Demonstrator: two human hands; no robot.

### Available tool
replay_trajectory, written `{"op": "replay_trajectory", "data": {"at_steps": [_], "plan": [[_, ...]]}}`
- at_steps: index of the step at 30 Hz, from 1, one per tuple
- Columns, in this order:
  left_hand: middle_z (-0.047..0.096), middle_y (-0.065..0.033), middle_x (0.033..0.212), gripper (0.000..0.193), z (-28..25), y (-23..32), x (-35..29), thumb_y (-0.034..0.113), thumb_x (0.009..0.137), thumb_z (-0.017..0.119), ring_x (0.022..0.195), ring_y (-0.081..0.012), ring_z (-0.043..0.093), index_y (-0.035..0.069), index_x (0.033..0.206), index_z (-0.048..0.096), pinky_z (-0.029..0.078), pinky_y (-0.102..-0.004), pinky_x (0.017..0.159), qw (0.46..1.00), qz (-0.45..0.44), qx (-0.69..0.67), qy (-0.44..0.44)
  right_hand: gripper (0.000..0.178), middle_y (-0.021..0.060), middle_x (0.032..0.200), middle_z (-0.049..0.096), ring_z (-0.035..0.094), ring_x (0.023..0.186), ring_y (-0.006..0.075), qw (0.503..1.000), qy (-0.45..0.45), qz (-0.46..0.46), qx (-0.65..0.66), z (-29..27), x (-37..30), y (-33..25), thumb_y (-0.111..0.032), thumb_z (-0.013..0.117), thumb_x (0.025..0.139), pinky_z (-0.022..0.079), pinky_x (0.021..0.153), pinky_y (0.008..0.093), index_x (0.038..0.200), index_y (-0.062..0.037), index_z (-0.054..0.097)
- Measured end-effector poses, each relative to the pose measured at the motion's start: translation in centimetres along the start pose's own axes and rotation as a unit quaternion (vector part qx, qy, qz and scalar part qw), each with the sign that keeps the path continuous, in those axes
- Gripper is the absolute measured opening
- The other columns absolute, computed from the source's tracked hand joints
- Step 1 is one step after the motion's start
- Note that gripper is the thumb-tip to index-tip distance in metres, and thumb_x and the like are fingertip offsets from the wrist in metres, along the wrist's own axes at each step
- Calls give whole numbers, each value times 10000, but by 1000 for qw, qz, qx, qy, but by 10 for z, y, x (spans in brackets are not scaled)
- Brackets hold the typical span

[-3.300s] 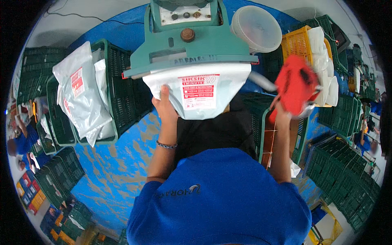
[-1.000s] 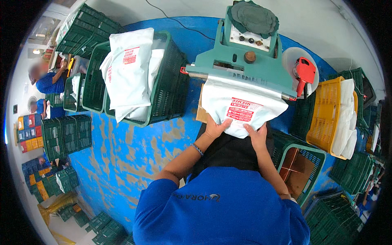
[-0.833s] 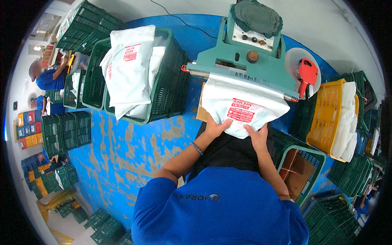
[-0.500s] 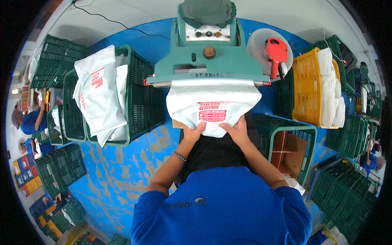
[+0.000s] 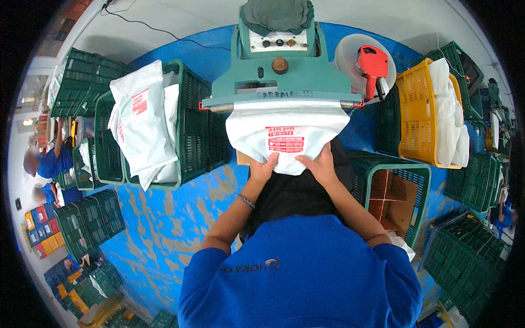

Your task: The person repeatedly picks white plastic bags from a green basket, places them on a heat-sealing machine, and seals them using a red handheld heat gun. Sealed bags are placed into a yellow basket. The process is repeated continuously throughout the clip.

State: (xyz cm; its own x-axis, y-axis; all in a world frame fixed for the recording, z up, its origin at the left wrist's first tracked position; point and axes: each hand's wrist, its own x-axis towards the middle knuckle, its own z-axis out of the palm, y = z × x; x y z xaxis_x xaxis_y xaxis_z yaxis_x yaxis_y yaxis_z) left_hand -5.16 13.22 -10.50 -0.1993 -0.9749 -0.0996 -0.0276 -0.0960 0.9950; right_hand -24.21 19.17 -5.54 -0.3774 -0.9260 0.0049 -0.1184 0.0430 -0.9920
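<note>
A white plastic bag (image 5: 249, 130) with a red printed block lies in front of a green sealing machine (image 5: 306, 82). Its far edge runs under the machine's long front bar, so that edge is hidden. The near end is gripped from both sides: my left hand (image 5: 263, 168) has its thumb on top at the left corner, and my right hand (image 5: 322, 165) pinches the right corner in the same way. Most of the other fingers are tucked out of sight under the bag. A bit of brown cardboard (image 5: 243, 158) shows beside my left hand.
To the left, a green crate (image 5: 191, 131) holds similar white bags (image 5: 143, 120). At right stand a yellow crate (image 5: 418, 112) of white bags and a green crate (image 5: 421, 213) with cardboard inside. A red tape dispenser (image 5: 373, 68) rests by the machine. Co-workers (image 5: 54, 161) appear far left.
The view has shifted slightly. My hands and the bag's near end sit a little closer to the machine, with the same hold on both corners.
</note>
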Motion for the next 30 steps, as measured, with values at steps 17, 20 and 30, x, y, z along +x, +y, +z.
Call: {"op": "replay_trajectory", "data": {"at_steps": [17, 20, 30], "plan": [[585, -121, 1071, 374, 4, 8, 7, 62, 822, 633, 977, -196, 558, -66, 1144, 494, 450, -336, 867, 997, 66, -20, 18, 770, 190, 1196, 454, 429, 1142, 334, 994, -14, -79, -68, -12, 2, -26, -287, 800, 664, 341, 981, 404, 1249, 42, 421], [571, -137, 1100, 398, 1, 4, 10, 87, 826, 638, 1014, -208, 543, -69, 1158, 483, 436, -342, 890, 996, 87, 1, 0, 708, 175, 1201, 462, 438, 1139, 313, 996, 3, -66, -67, -11, -3, -19, -263, 762, 706, 342, 983, 390, 1255, 32, 426], [601, -144, 1064, 386, -4, 12, 10, 127, 826, 640, 969, -225, 574, -73, 1132, 515, 447, -348, 870, 996, 66, 46, -25, 348, 86, 693, 534, 521, 620, 178, 992, 126, -12, -9, -71, 65, -21, -66, 447, 866, 430, 622, 292, 1206, -23, 504]]}}
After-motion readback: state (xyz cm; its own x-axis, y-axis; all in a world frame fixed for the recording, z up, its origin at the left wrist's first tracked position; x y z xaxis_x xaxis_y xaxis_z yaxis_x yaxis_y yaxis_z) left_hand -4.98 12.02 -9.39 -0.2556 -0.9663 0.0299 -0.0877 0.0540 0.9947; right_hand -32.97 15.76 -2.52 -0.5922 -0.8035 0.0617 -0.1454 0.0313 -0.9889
